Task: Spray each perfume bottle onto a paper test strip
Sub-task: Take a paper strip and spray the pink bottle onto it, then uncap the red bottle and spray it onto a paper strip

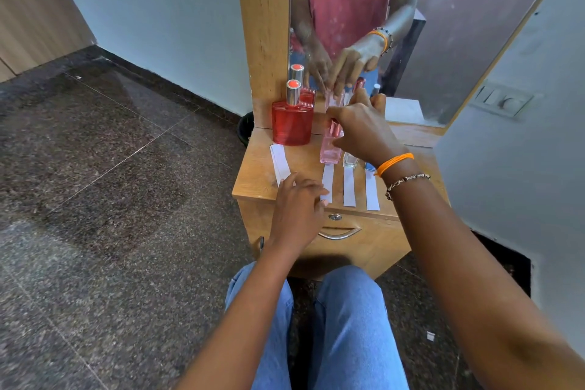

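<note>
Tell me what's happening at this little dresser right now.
A person sits at a wooden dresser with a mirror. Their right hand grips the pink perfume bottle, while the left hand rests on the paper strips laid along the front edge. A red bottle stands untouched at the left.

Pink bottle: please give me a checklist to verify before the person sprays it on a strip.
1. Right hand grips the pink bottle: ok, fingers curl round its upper part.
2. Cap removed: cannot tell, the fingers cover the top.
3. Strip lies before the pink bottle: ok.
4. Left hand steadies the paper: ok, it rests at the near ends of the strips.
5. Nozzle faces the strip: cannot tell.
6. Red bottle stands apart from the pink one: ok.
</note>
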The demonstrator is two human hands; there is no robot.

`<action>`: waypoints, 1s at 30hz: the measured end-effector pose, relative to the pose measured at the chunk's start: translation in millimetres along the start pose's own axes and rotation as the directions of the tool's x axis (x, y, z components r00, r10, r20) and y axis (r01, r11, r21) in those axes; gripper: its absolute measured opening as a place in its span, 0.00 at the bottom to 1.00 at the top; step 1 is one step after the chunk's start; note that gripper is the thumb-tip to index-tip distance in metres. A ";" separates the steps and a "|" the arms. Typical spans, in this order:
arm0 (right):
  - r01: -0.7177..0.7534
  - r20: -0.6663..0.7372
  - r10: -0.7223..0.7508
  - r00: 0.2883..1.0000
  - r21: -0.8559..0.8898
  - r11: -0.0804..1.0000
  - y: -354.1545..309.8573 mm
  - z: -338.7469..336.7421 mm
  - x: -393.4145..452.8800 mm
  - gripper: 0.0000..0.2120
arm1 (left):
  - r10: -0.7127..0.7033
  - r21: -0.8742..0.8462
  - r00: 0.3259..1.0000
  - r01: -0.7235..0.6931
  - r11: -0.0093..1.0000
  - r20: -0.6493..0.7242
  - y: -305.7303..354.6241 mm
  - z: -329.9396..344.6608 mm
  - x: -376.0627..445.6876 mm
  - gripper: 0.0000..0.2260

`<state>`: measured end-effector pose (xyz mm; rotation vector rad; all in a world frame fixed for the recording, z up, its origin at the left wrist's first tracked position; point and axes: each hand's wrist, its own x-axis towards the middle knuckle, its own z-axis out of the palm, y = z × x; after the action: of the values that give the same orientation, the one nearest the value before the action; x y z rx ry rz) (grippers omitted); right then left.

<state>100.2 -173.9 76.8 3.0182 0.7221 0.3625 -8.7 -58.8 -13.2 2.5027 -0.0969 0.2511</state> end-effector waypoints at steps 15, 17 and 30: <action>0.178 -0.033 -0.180 0.983 0.409 0.895 -58.0 24.0 -18.3 0.12 | -0.138 -0.023 0.950 0.137 0.990 -0.281 -33.2 -21.4 3.7 0.10; 0.111 0.054 -0.148 0.987 0.429 0.897 -63.3 41.2 -11.5 0.14 | -0.152 0.005 0.947 0.160 0.987 -0.284 -37.3 -21.8 5.6 0.12; 0.037 0.059 -0.083 0.995 0.552 0.833 -65.1 86.0 6.6 0.12 | -0.148 -0.013 0.969 0.148 0.989 -0.198 -53.5 -11.3 7.1 0.16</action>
<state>96.6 -109.6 -9.9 3.4977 1.0773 0.0211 3.3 -9.0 -33.5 2.4570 0.1708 0.4360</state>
